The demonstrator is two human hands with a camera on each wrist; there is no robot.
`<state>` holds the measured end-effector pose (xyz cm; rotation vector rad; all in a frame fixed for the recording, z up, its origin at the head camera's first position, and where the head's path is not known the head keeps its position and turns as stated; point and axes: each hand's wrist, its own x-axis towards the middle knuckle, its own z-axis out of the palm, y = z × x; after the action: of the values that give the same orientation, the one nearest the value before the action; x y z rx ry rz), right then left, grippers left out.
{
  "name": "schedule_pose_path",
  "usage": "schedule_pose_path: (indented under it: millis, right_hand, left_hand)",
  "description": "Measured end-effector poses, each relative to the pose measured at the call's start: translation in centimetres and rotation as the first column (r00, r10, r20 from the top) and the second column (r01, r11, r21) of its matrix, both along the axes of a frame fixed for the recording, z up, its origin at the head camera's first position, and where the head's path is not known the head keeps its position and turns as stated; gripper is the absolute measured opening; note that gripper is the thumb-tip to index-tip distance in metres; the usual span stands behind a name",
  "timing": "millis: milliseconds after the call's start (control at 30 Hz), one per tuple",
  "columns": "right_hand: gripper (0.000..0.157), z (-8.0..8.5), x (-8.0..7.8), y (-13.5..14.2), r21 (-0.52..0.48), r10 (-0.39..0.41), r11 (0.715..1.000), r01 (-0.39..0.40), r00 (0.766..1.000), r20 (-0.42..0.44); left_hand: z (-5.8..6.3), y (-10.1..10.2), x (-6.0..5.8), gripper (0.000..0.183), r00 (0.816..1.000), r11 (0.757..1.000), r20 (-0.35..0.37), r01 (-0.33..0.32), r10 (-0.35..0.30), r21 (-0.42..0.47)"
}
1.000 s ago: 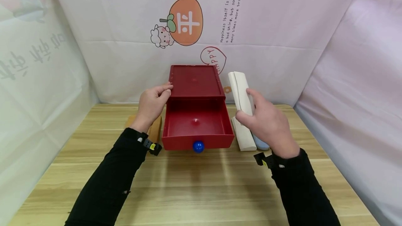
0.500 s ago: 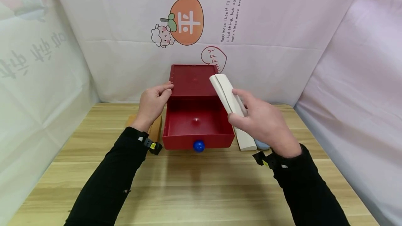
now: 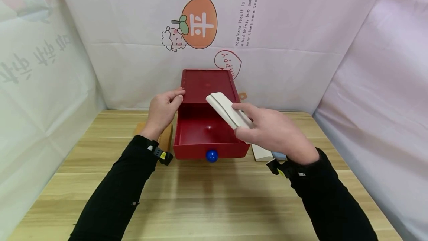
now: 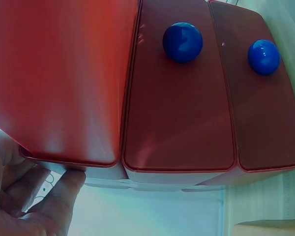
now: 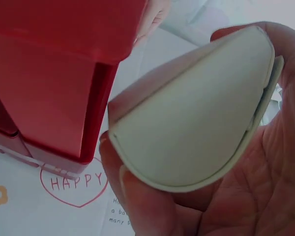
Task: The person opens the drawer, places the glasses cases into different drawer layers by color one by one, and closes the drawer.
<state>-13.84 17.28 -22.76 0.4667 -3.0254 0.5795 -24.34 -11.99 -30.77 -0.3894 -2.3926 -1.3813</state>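
My right hand [image 3: 272, 129] grips a white glasses case [image 3: 225, 109] by its near end, thumb on one side and fingers on the other. The case slants over the right part of a pulled-out red drawer [image 3: 194, 151] with a blue knob [image 3: 211, 156]. No contents show in the drawer. My left hand [image 3: 162, 112] rests against the upper left edge of the red drawer cabinet [image 3: 207, 84]. In the left wrist view, a finger or thumb touches its side. Two lower drawers [image 4: 179, 113] are closed there. The right wrist view shows the half-round end of the glasses case [image 5: 196, 113].
Right of the cabinet lie another white case [image 3: 262, 153] and a blue object [image 3: 279, 156], mostly covered by my right hand. Tan-brown items [image 3: 165, 138] lie left, partly behind my left wrist. A printed cloth [image 3: 281, 73] hangs behind the wooden table [image 3: 207, 203].
My right hand has carried the glasses case left and lower, from beside the cabinet to over the drawer, tilting it further left. My left hand has stayed on the cabinet.
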Motion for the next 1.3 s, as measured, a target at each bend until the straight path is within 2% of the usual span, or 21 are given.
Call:
schedule_pose_path:
  millis: [200,400,533,1067,1300]
  right_hand:
    - [0.061,0.5,0.2,-0.4,0.035,0.048,0.998,-0.049,0.999,0.021]
    - [0.054,0.9,0.5,-0.6,0.070,0.092,0.993,-0.096,0.994,0.057]
    - [0.052,1.1,0.4,-0.9,0.121,0.110,0.986,-0.115,0.992,0.054]
    - [0.058,1.8,-1.2,-3.0,0.214,0.086,0.969,-0.124,0.980,0.178]
    - [0.061,1.4,-2.6,-4.9,0.266,0.080,0.956,-0.125,0.981,0.175]
  left_hand:
    - [-0.1,0.0,0.0,0.040,1.000,1.000,0.013,0.007,-0.008,0.015]
    - [-0.1,0.1,0.1,0.040,1.000,1.000,0.004,0.003,-0.003,0.013]
    - [-0.1,0.1,0.1,0.040,1.000,1.000,0.005,0.002,-0.002,0.011]
    - [-0.2,0.0,0.1,0.039,1.000,1.000,0.002,0.000,0.000,0.012]
    - [-0.2,-0.2,-0.1,0.041,1.000,1.000,0.003,0.015,-0.016,0.018]
